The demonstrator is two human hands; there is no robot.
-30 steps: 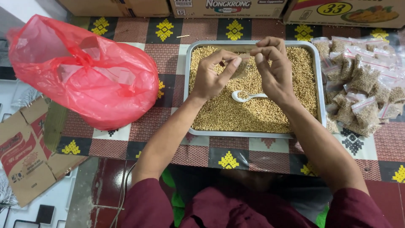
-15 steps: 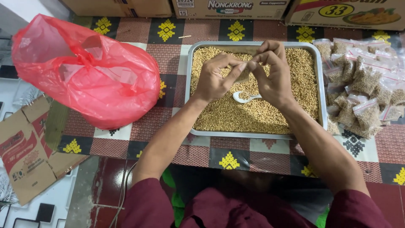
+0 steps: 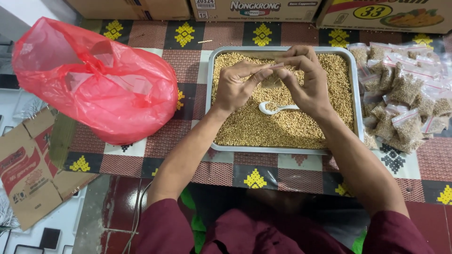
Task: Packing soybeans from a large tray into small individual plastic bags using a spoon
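Hands meet above a metal tray (image 3: 209, 101) full of small tan grains (image 3: 263, 129). The left hand (image 3: 235, 87) and the right hand (image 3: 306, 80) each pinch the top edge of a small clear bag (image 3: 272, 80) between thumb and fingers. The bag hangs between the two hands, just over the grains. It is mostly hidden by the fingers, so it is hard to see how full it is.

A white plastic spoon (image 3: 275, 108) lies on the grains under the hands. Part of its handle goes under the right hand.

The tray sits on a surface (image 3: 301, 167) with a red, black and white checked cloth. To the left is a big red plastic bag (image 3: 99, 84), puffed up, and what is inside it cannot be seen. To the right is a pile of small filled bags (image 3: 405, 108), partly cut off at the edge. Cardboard boxes (image 3: 254, 9) along the top are cut off too. A flat piece of cardboard (image 3: 28, 169) lies low on the left.
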